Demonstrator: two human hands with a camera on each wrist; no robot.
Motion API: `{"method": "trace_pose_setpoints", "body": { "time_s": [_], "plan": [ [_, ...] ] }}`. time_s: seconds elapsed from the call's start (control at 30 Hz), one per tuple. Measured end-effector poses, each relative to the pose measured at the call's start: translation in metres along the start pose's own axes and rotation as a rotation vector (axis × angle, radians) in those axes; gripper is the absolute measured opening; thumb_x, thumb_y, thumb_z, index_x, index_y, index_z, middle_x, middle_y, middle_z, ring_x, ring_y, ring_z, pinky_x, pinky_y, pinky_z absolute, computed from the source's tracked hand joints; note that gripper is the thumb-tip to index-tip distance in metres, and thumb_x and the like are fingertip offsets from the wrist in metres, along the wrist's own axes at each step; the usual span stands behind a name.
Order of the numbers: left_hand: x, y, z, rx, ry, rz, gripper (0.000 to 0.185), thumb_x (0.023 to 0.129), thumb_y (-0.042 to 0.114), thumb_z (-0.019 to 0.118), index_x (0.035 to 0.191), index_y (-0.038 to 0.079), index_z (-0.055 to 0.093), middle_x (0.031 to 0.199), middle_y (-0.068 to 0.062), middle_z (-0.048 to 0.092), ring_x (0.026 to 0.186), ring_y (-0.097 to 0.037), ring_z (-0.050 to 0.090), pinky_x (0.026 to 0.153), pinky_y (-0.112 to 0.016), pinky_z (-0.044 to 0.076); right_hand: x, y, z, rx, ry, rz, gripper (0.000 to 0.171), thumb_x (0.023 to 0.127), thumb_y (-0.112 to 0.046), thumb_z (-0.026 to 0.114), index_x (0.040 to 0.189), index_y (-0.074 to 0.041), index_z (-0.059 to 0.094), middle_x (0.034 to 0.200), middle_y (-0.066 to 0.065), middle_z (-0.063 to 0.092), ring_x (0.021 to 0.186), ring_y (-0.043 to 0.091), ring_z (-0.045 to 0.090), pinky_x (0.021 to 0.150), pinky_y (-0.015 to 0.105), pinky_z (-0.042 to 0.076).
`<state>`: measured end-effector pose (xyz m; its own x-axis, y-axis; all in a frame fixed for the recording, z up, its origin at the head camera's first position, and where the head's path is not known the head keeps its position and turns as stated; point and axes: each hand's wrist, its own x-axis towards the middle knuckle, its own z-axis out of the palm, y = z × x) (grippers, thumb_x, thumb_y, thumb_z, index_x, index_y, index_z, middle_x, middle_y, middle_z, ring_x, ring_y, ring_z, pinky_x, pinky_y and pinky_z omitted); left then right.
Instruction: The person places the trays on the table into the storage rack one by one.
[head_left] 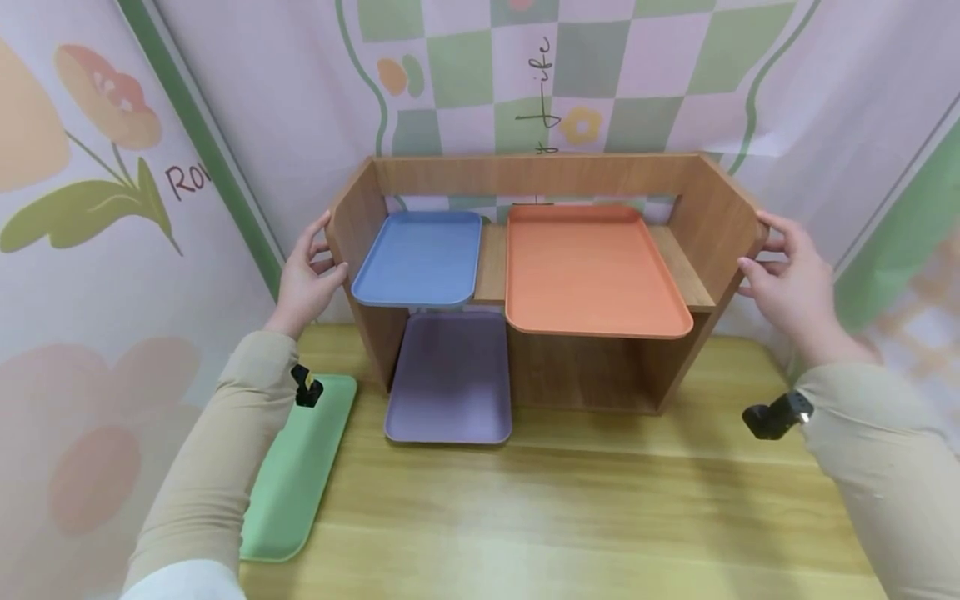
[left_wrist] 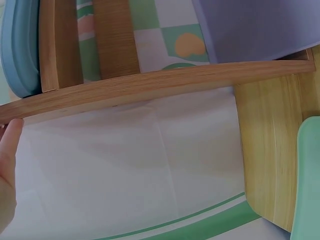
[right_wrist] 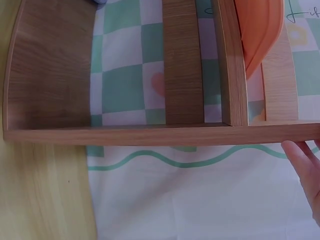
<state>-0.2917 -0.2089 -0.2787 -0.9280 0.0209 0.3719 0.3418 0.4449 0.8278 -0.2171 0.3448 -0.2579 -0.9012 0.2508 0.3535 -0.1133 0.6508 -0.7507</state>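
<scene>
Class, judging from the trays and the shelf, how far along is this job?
Done: blue tray and orange tray lie on the shelf, purple tray under it. In hand: left hand and right hand grip the shelf's sides. Left: green tray lies on the table.

The wooden shelf unit (head_left: 592,367) stands upright at the centre of the frame, at the back of the worktop (head_left: 600,508), open towards the viewer. Its two side panels angle outward. A left hand (head_left: 307,279) and right hand (head_left: 791,279) grip them.
</scene>
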Motion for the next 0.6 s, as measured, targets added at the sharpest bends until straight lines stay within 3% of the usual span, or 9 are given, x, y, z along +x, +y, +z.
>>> {"method": "trace_pose_setpoints", "body": {
  "time_s": [0.47, 0.6],
  "plan": [
    [-0.0017, 0.0006, -0.004, 0.008, -0.029, -0.022, 0.076, 0.091, 0.006, 0.06, 0.148, 0.041, 0.023, 0.142, -0.018, 0.043, 0.119, -0.04, 0.054, 0.093, -0.049, 0.051, -0.0019, -0.0014, 0.0017, 0.01, 0.016, 0.003, 0.062, 0.094, -0.008, 0.052, 0.145, -0.037, 0.031, 0.1, -0.021, 0.041, 0.08, -0.017, 0.047, 0.059, 0.005, 0.051],
    [-0.008, -0.0006, -0.0087, 0.012, -0.041, -0.07, 0.081, 0.09, 0.014, 0.063, 0.15, 0.041, 0.015, 0.144, -0.016, 0.04, 0.116, -0.032, 0.056, 0.089, -0.039, 0.055, -0.0021, -0.0031, 0.0002, -0.018, -0.002, 0.0, 0.064, 0.094, -0.008, 0.052, 0.146, -0.036, 0.029, 0.104, -0.015, 0.043, 0.077, -0.018, 0.045, 0.058, 0.009, 0.053]
  ]
}}
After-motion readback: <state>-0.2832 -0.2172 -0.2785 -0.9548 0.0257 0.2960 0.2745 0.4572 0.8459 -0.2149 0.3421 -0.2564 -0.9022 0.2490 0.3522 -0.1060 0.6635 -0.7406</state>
